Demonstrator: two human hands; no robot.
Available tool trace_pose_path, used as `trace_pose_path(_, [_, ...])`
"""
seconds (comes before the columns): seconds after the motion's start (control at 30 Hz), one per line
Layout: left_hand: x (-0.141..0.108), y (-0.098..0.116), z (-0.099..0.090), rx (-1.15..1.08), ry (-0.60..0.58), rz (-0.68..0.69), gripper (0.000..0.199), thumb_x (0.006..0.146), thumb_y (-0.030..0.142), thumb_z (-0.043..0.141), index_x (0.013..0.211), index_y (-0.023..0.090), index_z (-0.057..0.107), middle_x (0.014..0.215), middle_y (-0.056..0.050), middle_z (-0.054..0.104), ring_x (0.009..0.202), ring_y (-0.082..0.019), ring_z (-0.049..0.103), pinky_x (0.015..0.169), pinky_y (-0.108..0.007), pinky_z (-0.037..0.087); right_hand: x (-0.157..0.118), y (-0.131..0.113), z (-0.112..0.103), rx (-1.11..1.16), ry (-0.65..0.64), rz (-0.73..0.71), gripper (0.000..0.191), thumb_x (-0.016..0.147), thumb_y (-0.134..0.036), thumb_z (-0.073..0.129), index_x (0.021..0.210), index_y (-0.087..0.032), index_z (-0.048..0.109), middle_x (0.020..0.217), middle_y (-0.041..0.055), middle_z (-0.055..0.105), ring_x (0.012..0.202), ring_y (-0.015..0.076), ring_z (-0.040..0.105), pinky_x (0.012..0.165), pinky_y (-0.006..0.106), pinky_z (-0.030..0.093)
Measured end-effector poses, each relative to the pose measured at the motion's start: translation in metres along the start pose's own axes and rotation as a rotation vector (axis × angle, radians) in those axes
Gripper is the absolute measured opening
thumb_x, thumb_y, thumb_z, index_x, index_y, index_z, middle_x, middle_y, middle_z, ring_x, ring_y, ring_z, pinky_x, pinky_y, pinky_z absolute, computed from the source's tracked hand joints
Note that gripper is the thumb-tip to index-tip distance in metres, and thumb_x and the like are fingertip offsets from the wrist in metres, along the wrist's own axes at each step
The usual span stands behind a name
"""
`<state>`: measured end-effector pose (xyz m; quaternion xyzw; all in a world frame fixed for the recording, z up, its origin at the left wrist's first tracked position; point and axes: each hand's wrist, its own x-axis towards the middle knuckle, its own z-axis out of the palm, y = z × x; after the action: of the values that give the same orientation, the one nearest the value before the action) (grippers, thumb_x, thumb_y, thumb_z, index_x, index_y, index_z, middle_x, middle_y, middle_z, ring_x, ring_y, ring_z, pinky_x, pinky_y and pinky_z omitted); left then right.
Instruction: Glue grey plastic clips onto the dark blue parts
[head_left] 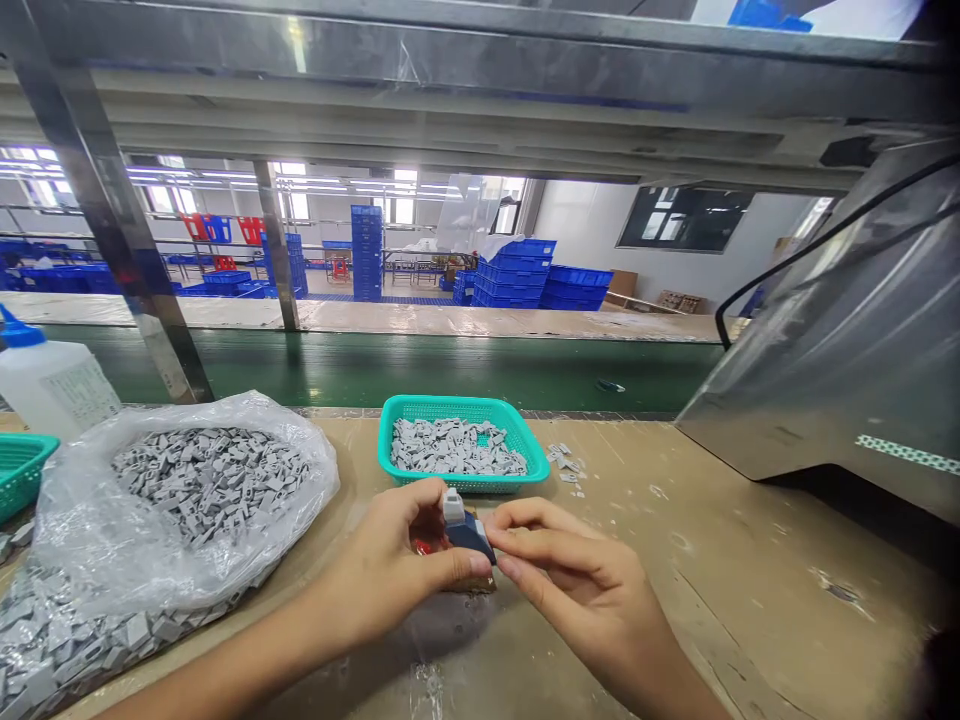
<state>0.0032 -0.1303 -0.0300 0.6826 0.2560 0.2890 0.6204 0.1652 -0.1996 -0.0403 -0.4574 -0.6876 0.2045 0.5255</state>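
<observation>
My left hand (401,545) is closed around a small dark blue plastic part (466,534), its thumb along the near side. A light grey piece (453,506) sticks up from the top of that part. The thumb and fingers of my right hand (581,565) pinch its right end, where a small pale patch shows by the fingertips. Beneath the hands lies a brown block (472,580), mostly hidden, with something red beside it. Just beyond, a green basket (465,484) holds many small grey plastic pieces (450,446).
An open clear plastic bag (82,560) full of grey pieces fills the left side, near a white bottle (64,385) and another green basket (26,470). Loose grey bits (566,462) lie beside the middle basket. A green conveyor belt (450,370) runs behind; a metal housing (832,380) stands right.
</observation>
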Motion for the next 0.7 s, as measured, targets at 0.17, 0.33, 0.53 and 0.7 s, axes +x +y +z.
trace_pose_path(0.17, [0.004, -0.004, -0.004, -0.218, 0.019, 0.02, 0.012, 0.067, 0.019, 0.067, 0.075, 0.014, 0.059, 0.071, 0.001, 0.059, 0.071, -0.01, 0.052, 0.067, -0.02, 0.039, -0.004, 0.0, 0.009, -0.168, -0.025, -0.12, 0.041, 0.078, -0.007, 0.052, 0.111, -0.031, 0.059, 0.108, 0.0044, 0.054, 0.101, 0.0166, 0.054, 0.084, 0.026, 0.049])
trace_pose_path(0.33, [0.011, -0.011, 0.0, -0.711, -0.01, -0.108, 0.019, 0.064, 0.022, 0.072, 0.081, 0.014, 0.066, 0.075, -0.002, 0.061, 0.071, -0.009, 0.054, 0.072, -0.02, 0.041, -0.007, 0.002, 0.016, -0.314, -0.004, -0.147, 0.061, 0.073, -0.005, 0.05, 0.127, -0.032, 0.043, 0.131, 0.0064, 0.034, 0.113, 0.0236, 0.047, 0.092, 0.036, 0.045])
trace_pose_path(0.53, [0.023, 0.008, -0.021, -0.802, 0.114, -0.146, 0.031, 0.065, 0.029, 0.072, 0.091, 0.013, 0.066, 0.091, -0.007, 0.062, 0.074, -0.01, 0.055, 0.065, -0.018, 0.042, 0.003, 0.023, -0.009, -0.307, 0.067, -0.092, 0.052, 0.076, -0.01, 0.048, 0.125, -0.025, 0.041, 0.111, 0.009, 0.055, 0.099, 0.0212, 0.056, 0.087, 0.033, 0.048])
trace_pose_path(0.7, [0.045, 0.021, -0.054, -0.73, 0.241, -0.029, 0.039, 0.067, 0.035, 0.067, 0.098, 0.013, 0.061, 0.083, -0.006, 0.061, 0.068, -0.012, 0.053, 0.066, -0.024, 0.042, 0.057, 0.051, -0.045, -0.501, -0.038, 0.032, 0.025, 0.083, -0.015, 0.042, 0.104, -0.02, 0.054, 0.087, 0.0054, 0.063, 0.077, 0.0174, 0.061, 0.071, 0.03, 0.052])
